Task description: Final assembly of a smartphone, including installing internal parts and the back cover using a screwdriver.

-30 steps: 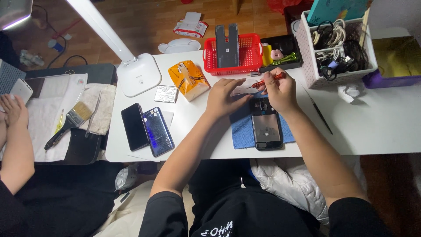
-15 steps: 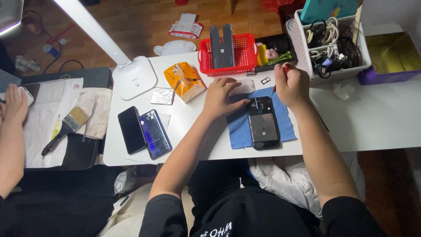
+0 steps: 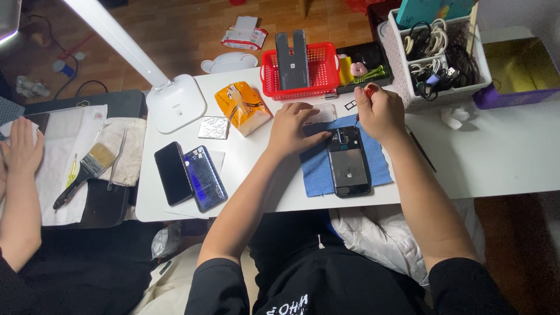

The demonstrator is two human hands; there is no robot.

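Opened phone (image 3: 348,161) on blue cloth (image 3: 382,169), centre frame: left hand (image 3: 296,128) flat, steadying; right hand (image 3: 379,111) gripping red-handled screwdriver (image 3: 370,91), best kept upright.

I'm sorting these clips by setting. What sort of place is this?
Probably a small phone repair bench. An opened black phone lies on a blue cloth under the left hand and right hand, which grips a red-handled tool. Nearby sit two more dark phones and a white basket of cables.

Only one view is showing — the head camera is looking steeply down from above the person, fairly near, the white table (image 3: 496,151) stretching toward 12 o'clock.
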